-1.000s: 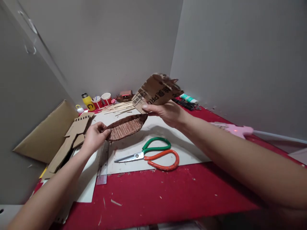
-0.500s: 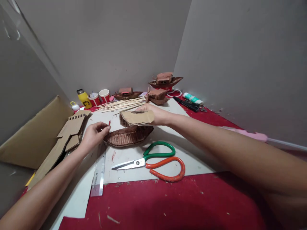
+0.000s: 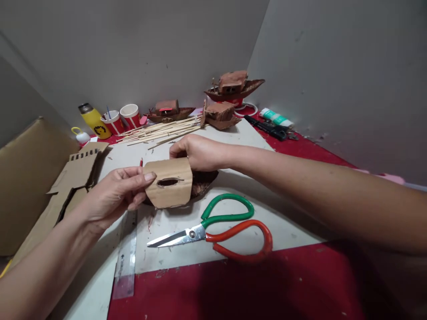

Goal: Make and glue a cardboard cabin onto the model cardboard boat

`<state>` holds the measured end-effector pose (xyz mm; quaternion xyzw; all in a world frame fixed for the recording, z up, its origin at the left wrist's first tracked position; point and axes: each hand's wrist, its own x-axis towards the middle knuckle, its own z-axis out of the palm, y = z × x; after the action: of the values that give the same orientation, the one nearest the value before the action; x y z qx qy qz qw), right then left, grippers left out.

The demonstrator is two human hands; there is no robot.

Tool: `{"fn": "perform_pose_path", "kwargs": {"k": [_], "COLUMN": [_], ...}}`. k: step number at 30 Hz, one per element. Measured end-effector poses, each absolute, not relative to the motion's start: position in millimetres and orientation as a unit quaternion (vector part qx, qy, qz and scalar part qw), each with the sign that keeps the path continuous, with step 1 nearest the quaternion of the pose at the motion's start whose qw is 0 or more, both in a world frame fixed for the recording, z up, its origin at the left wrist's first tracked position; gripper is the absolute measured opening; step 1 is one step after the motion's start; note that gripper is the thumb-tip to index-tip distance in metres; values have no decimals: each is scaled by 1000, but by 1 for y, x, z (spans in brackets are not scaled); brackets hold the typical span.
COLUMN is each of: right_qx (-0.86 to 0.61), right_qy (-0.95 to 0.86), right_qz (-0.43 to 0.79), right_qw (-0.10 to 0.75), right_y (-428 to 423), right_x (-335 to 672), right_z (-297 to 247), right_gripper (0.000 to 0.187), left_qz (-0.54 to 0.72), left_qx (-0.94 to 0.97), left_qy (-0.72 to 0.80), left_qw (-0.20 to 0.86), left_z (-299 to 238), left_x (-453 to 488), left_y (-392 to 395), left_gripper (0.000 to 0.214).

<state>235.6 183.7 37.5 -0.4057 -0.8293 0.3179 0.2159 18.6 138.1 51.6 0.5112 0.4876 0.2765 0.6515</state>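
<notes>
My left hand pinches the left edge of a tan cardboard piece, thumb on its front face. The piece has cut corners and an oval hole. My right hand is closed at its upper right edge, with the fingertips hidden behind it. Beneath the piece lies a brown cardboard boat hull, mostly covered. A small red pencil-like tip shows just above my left fingers; whether they hold it I cannot tell. Nearer to me rest scissors with green and orange handles.
A clear ruler lies left of the scissors. Brown model boats, thin wooden sticks, paper cups and a yellow bottle stand at the back. Cut cardboard and a large cardboard sheet are at left.
The cardboard piece has come down and left, turned so its holed face shows. My left hand has taken hold of its left edge. The view has also shifted a little.
</notes>
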Motion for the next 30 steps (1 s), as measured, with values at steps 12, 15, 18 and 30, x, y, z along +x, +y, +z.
{"fn": "perform_pose_path", "kwargs": {"k": [12, 15, 18, 30], "right_qx": [-381, -362, -351, -301], "right_qy": [-858, -869, -874, -867], "right_qz": [277, 260, 257, 319], "right_qw": [206, 218, 219, 237], "right_y": [188, 188, 188, 189], "right_x": [238, 239, 240, 245], "right_z": [23, 21, 19, 9], "right_gripper": [25, 24, 22, 19], "left_qz": [289, 293, 294, 287], "left_qx": [519, 524, 535, 531], "left_qy": [499, 512, 516, 543], "left_qw": [631, 615, 602, 584], "left_z": [32, 30, 29, 18], "left_x": [12, 17, 22, 26], "left_y": [136, 128, 122, 106], "left_gripper": [31, 27, 26, 33]}}
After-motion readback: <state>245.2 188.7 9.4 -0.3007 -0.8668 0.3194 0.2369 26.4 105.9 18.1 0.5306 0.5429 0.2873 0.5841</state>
